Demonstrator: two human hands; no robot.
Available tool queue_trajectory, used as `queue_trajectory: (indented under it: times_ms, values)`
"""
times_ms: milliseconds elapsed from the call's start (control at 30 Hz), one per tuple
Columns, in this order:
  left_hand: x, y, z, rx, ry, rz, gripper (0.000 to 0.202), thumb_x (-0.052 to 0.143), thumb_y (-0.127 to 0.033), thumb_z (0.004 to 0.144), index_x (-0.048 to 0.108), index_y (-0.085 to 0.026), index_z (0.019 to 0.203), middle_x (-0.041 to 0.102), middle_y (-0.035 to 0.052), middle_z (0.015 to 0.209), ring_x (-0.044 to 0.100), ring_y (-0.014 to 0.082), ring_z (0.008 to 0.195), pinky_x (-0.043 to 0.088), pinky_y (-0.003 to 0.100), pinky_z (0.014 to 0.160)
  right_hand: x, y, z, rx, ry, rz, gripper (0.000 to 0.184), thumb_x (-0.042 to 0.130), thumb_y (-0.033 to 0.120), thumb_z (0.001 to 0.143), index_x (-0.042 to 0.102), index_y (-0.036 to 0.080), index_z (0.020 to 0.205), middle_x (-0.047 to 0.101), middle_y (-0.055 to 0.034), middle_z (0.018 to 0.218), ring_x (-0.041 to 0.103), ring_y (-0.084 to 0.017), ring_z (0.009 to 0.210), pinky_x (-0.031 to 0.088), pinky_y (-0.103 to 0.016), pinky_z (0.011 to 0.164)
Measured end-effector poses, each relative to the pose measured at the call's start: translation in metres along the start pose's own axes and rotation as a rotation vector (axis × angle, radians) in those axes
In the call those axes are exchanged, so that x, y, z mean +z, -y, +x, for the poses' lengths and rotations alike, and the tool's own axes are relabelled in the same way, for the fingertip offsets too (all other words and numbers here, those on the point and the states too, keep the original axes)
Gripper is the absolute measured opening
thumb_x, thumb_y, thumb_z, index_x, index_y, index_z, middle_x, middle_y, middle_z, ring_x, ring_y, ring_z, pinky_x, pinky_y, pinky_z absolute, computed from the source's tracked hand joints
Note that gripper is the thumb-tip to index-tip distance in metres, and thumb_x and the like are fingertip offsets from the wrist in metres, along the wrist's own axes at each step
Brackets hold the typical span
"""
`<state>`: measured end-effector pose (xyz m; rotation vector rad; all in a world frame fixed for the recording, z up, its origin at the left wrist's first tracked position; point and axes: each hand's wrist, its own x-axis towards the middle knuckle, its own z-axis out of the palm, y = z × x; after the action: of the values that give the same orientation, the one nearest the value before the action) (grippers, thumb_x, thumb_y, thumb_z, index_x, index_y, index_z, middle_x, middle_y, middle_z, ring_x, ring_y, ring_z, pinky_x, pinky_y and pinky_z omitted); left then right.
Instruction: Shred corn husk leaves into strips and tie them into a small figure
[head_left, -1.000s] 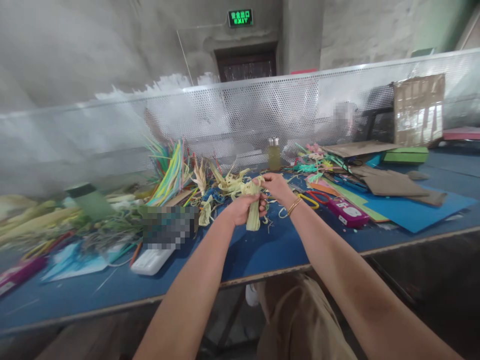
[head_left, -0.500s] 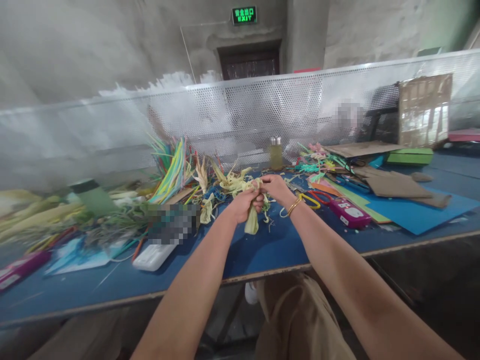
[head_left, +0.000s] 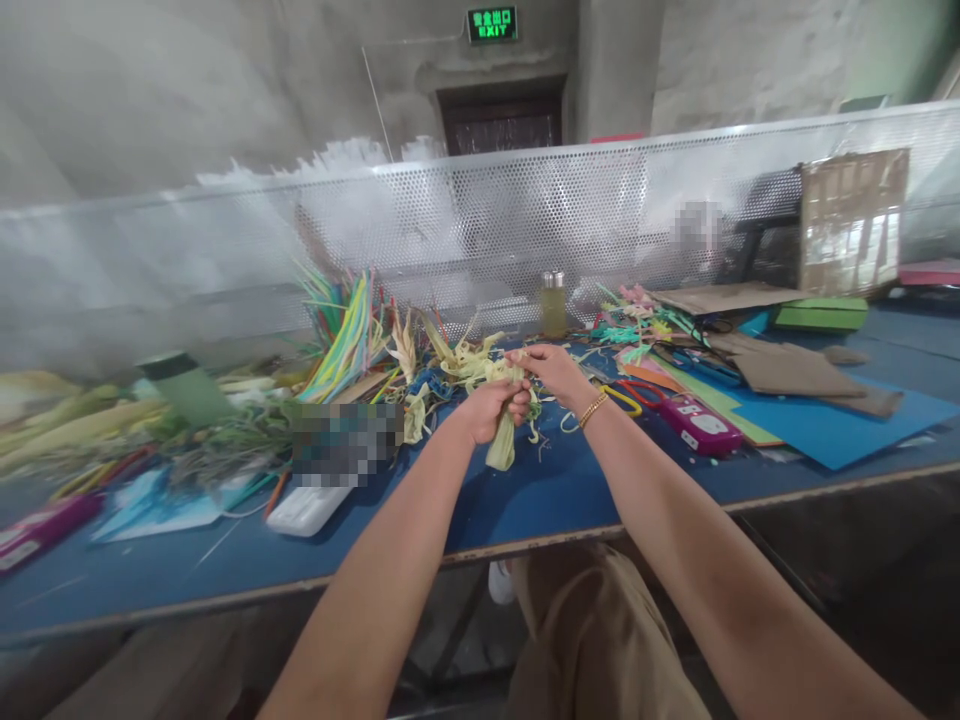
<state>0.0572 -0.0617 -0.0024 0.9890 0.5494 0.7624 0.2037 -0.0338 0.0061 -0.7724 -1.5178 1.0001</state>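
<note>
My left hand (head_left: 493, 408) is closed around a pale yellow-green husk bundle (head_left: 502, 443) whose lower end hangs below the fist. My right hand (head_left: 551, 372), with a gold bracelet on the wrist, pinches the top of the same bundle. Both hands are held just above the blue table (head_left: 525, 500), near its middle. More pale husk strips (head_left: 469, 362) lie right behind my hands.
Coloured strips (head_left: 346, 330) and dried leaves pile up at the left. A small bottle (head_left: 553, 304) stands by the perforated metal screen (head_left: 487, 230). Red-handled scissors (head_left: 636, 394), a pink case (head_left: 694, 422), blue sheets and brown cardboard (head_left: 780, 366) lie to the right. A white box (head_left: 306, 508) lies front left.
The bundle looks more gathered in my left fist than a second ago. My right hand's fingers have shifted slightly at its top. The view has drifted a little.
</note>
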Motion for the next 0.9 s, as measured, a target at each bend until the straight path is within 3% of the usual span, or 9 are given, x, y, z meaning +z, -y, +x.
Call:
queue_trajectory:
  times_ms: [167,233,433,600,800,900]
  values:
    - [0.000,0.000,0.000,0.016,-0.033,0.000,0.007,0.056,-0.016,0.085,0.053,-0.014,0.079,0.037,-0.0055,0.059,0.036,0.0040,0.043,0.036,0.013,0.041,0.000,-0.006,0.000,0.030,0.085,-0.110,0.033,0.073,0.048,0.063,0.065,0.015,0.062,0.057,0.0017,0.058,0.047,-0.010,0.056,0.039,-0.024,0.057]
    - [-0.001,0.000,0.000,0.020,-0.032,0.011,0.007,0.057,-0.018,0.084,0.054,-0.014,0.080,0.039,-0.0050,0.059,0.037,0.0044,0.044,0.038,0.014,0.042,-0.002,-0.008,0.001,0.020,0.061,-0.155,0.037,0.071,0.050,0.063,0.062,0.015,0.058,0.052,0.0031,0.052,0.045,-0.009,0.054,0.037,-0.024,0.056]
    - [-0.004,0.004,0.000,-0.068,0.064,0.065,0.007,0.057,-0.020,0.086,0.058,-0.012,0.087,0.047,-0.0015,0.064,0.048,0.0074,0.051,0.045,0.019,0.049,-0.012,-0.009,0.008,-0.029,-0.171,-0.095,0.037,0.070,0.050,0.064,0.071,0.014,0.071,0.059,0.0004,0.063,0.050,-0.013,0.065,0.039,-0.025,0.062]
    - [-0.001,0.005,-0.002,-0.092,0.040,0.097,0.007,0.057,-0.018,0.086,0.059,-0.012,0.088,0.056,0.0031,0.070,0.056,0.0107,0.058,0.052,0.027,0.061,-0.017,-0.009,0.011,-0.032,-0.265,-0.070,0.035,0.068,0.048,0.065,0.073,0.014,0.075,0.064,-0.0022,0.071,0.050,-0.013,0.068,0.039,-0.025,0.062]
    - [0.001,0.003,-0.004,-0.154,0.134,0.030,0.011,0.056,-0.015,0.087,0.061,-0.011,0.096,0.053,-0.0008,0.066,0.052,0.0075,0.055,0.054,0.033,0.073,-0.018,-0.015,0.015,0.001,-0.307,-0.048,0.040,0.067,0.049,0.066,0.072,0.012,0.081,0.063,-0.0032,0.072,0.051,-0.013,0.067,0.041,-0.027,0.062]
    - [-0.001,0.000,-0.002,-0.085,0.067,-0.101,0.010,0.051,-0.013,0.089,0.060,-0.011,0.093,0.051,-0.0015,0.064,0.052,0.0069,0.052,0.055,0.031,0.073,-0.014,-0.017,0.013,0.027,-0.283,-0.053,0.047,0.067,0.047,0.069,0.070,0.011,0.099,0.066,-0.0062,0.085,0.056,-0.014,0.072,0.045,-0.029,0.069]
